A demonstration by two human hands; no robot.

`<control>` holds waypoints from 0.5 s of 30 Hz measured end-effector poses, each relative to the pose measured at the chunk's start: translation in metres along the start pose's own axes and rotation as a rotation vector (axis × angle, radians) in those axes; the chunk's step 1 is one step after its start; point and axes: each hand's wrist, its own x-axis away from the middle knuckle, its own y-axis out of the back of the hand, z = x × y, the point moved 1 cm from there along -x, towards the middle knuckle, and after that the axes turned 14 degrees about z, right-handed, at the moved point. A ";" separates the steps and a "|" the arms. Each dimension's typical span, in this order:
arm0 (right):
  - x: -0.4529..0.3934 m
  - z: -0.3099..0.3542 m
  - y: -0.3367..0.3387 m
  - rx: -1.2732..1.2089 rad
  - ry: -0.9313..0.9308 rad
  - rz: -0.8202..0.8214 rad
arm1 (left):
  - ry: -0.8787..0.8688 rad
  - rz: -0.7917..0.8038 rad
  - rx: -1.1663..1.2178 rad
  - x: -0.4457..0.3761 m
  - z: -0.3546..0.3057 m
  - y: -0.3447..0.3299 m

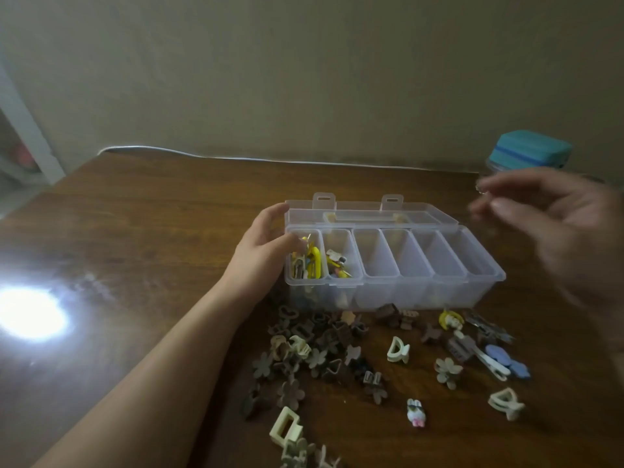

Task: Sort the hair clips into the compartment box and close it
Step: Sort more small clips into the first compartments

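- Two hands show: the left hand (266, 244) grips the compartment box (391, 265) at its left end, fingers curled over the rim.
- The right hand (553, 224) hovers blurred above the box's right end, fingers loosely spread.
- Loose hair clips (324, 346) lie on the table (141, 231) nearer than the fingers.

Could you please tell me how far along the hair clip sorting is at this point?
Early stage. The two leftmost compartments of the clear compartment box already hold clips; the other four look empty. The left hand is at the first compartment, the blurred right hand raised above the table. Most hair clips are loose on the table, and the lid is open.
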 end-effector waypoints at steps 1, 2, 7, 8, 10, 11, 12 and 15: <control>0.009 -0.005 0.017 0.048 -0.050 0.035 | -0.002 -0.009 -0.002 0.000 0.000 -0.001; 0.019 -0.012 0.030 0.145 -0.105 0.133 | -0.006 -0.025 -0.004 0.000 0.000 -0.001; 0.041 -0.053 0.040 0.457 -0.464 0.527 | -0.040 -0.156 0.021 -0.003 0.002 -0.002; 0.041 -0.057 0.033 0.498 -0.493 0.625 | -0.036 -0.182 0.033 -0.004 0.003 0.000; 0.039 -0.056 0.023 0.506 -0.540 0.747 | -0.014 -0.217 0.054 -0.005 0.003 0.004; 0.038 -0.056 0.020 0.490 -0.561 0.756 | -0.002 -0.236 0.065 -0.005 0.003 0.006; 0.037 -0.056 0.018 0.482 -0.572 0.756 | 0.004 -0.250 0.071 -0.005 0.003 0.007; 0.039 -0.058 0.013 0.510 -0.581 0.753 | 0.007 -0.251 0.070 -0.005 0.003 0.009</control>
